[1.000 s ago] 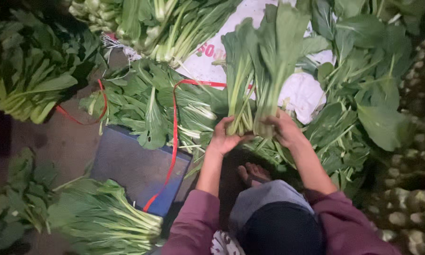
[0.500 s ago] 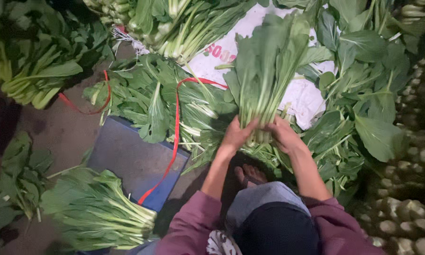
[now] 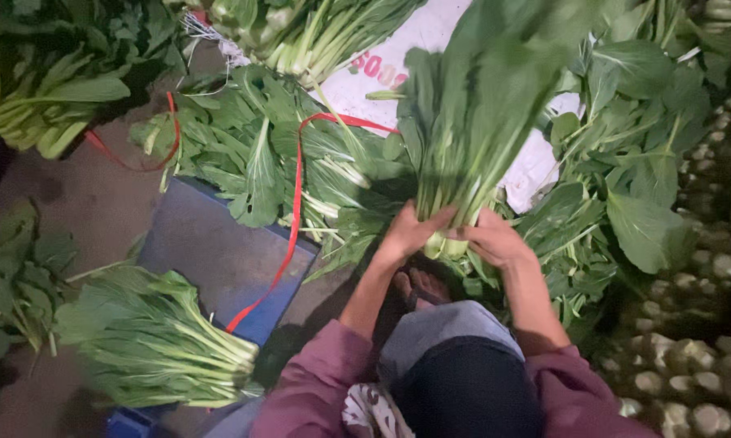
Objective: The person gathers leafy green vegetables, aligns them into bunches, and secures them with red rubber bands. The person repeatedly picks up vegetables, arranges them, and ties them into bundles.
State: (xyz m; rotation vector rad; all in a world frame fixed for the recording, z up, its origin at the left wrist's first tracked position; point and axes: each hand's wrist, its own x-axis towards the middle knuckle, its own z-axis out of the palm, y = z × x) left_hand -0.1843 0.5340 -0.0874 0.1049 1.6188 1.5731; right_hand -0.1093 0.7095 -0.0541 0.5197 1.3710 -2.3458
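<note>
My left hand (image 3: 410,231) and my right hand (image 3: 495,239) both clasp the stem end of one upright bunch of leafy greens (image 3: 479,105), its leaves blurred and raised toward the camera. My maroon sleeves and a grey-clad knee fill the bottom middle, with a sandalled foot (image 3: 418,288) just below the hands. A red strap (image 3: 294,203) runs across loose greens (image 3: 260,154) to the left of my hands.
A blue flat platform (image 3: 219,251) lies at left with a bundle of greens (image 3: 159,341) on its near end. More greens are piled at the top (image 3: 317,28), the left (image 3: 49,81) and the right (image 3: 625,195). A white sack (image 3: 398,73) lies under them. Pale round vegetables (image 3: 690,357) are heaped at right.
Both hands have gathered the stalks into one tight bunch and lifted it upright, closer to the camera. The view has shifted slightly.
</note>
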